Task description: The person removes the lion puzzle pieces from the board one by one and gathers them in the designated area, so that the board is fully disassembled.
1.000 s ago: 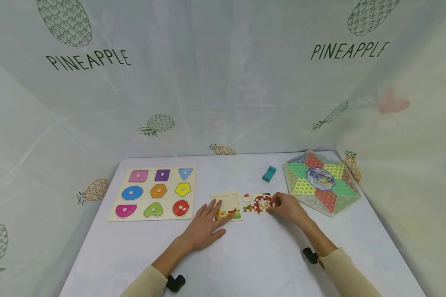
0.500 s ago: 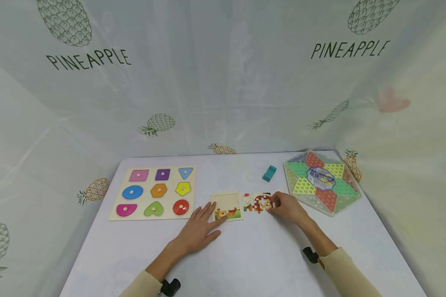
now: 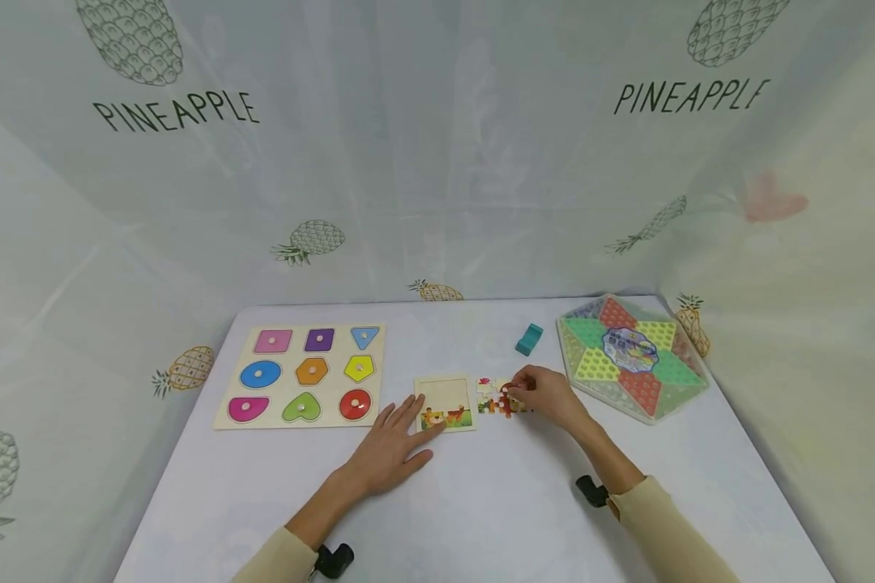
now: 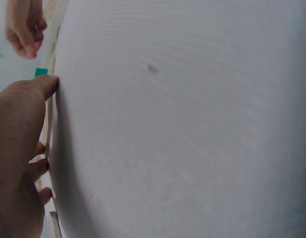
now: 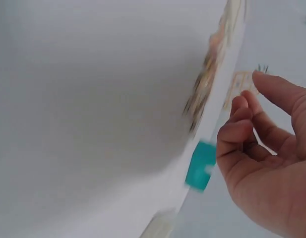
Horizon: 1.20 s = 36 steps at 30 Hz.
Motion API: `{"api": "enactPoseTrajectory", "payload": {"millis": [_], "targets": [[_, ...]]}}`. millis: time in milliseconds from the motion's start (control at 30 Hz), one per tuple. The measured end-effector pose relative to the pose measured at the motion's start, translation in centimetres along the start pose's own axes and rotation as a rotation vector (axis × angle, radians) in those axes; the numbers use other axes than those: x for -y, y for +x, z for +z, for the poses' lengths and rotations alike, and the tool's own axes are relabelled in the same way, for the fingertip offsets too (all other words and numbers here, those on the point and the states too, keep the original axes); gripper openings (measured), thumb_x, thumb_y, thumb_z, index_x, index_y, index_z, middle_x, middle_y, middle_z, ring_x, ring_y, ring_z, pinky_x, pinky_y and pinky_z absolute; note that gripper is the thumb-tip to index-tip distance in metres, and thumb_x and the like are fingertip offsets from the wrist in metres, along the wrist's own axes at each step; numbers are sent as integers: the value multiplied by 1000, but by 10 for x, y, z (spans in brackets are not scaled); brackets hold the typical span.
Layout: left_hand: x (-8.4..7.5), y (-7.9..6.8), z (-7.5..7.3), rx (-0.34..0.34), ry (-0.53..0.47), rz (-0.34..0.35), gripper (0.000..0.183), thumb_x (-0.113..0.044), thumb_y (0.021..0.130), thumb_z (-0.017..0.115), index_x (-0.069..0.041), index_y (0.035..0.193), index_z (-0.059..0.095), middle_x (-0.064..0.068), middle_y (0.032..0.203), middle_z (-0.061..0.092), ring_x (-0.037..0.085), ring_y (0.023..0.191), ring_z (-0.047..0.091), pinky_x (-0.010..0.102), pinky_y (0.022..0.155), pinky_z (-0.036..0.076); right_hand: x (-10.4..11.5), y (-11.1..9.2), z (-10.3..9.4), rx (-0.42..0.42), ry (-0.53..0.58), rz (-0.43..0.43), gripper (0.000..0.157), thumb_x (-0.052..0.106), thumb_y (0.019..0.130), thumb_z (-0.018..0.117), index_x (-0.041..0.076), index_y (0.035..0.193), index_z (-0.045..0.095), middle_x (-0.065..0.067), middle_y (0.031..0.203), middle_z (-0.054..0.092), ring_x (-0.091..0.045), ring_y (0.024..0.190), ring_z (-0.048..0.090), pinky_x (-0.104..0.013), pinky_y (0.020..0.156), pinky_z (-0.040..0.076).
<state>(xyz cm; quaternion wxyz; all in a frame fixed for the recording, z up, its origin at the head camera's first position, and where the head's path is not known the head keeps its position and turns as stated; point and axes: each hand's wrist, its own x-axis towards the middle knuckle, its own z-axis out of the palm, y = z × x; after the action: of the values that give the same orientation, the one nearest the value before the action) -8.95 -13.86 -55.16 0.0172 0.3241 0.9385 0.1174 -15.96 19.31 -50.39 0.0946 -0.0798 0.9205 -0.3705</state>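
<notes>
In the head view my left hand [image 3: 386,453] lies with fingers spread, fingertips at the left and lower edges of a small wooden puzzle tray [image 3: 445,387]. Jigsaw pieces with an animal picture [image 3: 448,418] fill the tray's lower part. My right hand [image 3: 550,397] is over a cluster of loose jigsaw pieces [image 3: 488,398] to the right of the tray and hides some of them. In the right wrist view the right hand's [image 5: 272,148] fingers are bent, its thumb tip apart from them, with no piece showing between.
A wooden shape board [image 3: 335,405] with colourful knobbed shapes lies at the left. Behind the loose pieces is a teal block [image 3: 528,340]. A six-sided star-pattern game board [image 3: 630,356] lies at the back right. A pineapple-print curtain [image 3: 437,162] hangs behind the white table [image 3: 481,518].
The left hand has drawn back left, uncovering more of the tray. The right hand has shifted left and slightly up, from the right edge of the loose pieces to over them.
</notes>
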Motion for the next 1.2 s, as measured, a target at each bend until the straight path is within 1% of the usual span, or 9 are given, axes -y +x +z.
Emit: {"api": "enactPoseTrajectory", "payload": {"millis": [133,300,400,533,667,900,1033,1200], "targets": [[0,0,-2,-1,-12,2,53,-51,102,50,-38,153,43,12,167,20,32,154,16,58,120,21,25,8,18,71,38,-33,10,19,94,71,11,100,71,1,78,63,-13,66,55,-25,57,45],[-1,0,-4,-8,-16,5,52,-50,102,51,-37,152,45,13,167,21,34,154,18,60,119,22,54,14,46,161,54,-114,16,16,95,69,8,107,73,2,85,64,-12,74,57,-26,65,49],[-1,-1,-5,-9,-18,9,52,-49,102,51,-37,152,45,13,167,21,34,154,18,60,119,22,65,19,62,213,39,-165,20,14,95,67,6,113,73,3,88,63,-12,78,55,-26,68,48],[-2,-1,-5,-8,-21,12,52,-48,102,51,-36,152,44,13,167,21,34,154,18,60,119,22,73,24,77,270,-2,-222,25,10,94,66,4,117,73,2,89,63,-11,77,55,-25,67,47],[-2,0,-5,5,-19,1,51,-48,103,50,-36,152,45,12,167,19,33,154,17,59,120,20,76,27,84,298,-40,-267,25,7,94,65,3,117,73,2,88,64,-10,77,55,-25,66,47],[1,0,1,-15,-12,10,50,-49,103,49,-35,151,47,12,168,19,33,154,17,61,119,21,78,25,87,284,-107,-301,25,5,96,62,5,117,75,0,94,65,-10,78,53,-24,67,47],[2,-1,2,-24,-7,19,50,-49,103,49,-36,151,46,13,167,19,34,154,18,61,118,22,80,23,88,277,-106,-299,25,5,97,60,5,117,75,0,95,65,-10,77,53,-24,66,47],[2,-1,1,-30,-18,29,50,-49,103,50,-36,151,47,13,167,20,36,153,19,62,118,23,80,24,89,258,-93,-300,25,0,96,58,3,113,76,-3,98,68,-11,80,55,-27,71,50]]}}
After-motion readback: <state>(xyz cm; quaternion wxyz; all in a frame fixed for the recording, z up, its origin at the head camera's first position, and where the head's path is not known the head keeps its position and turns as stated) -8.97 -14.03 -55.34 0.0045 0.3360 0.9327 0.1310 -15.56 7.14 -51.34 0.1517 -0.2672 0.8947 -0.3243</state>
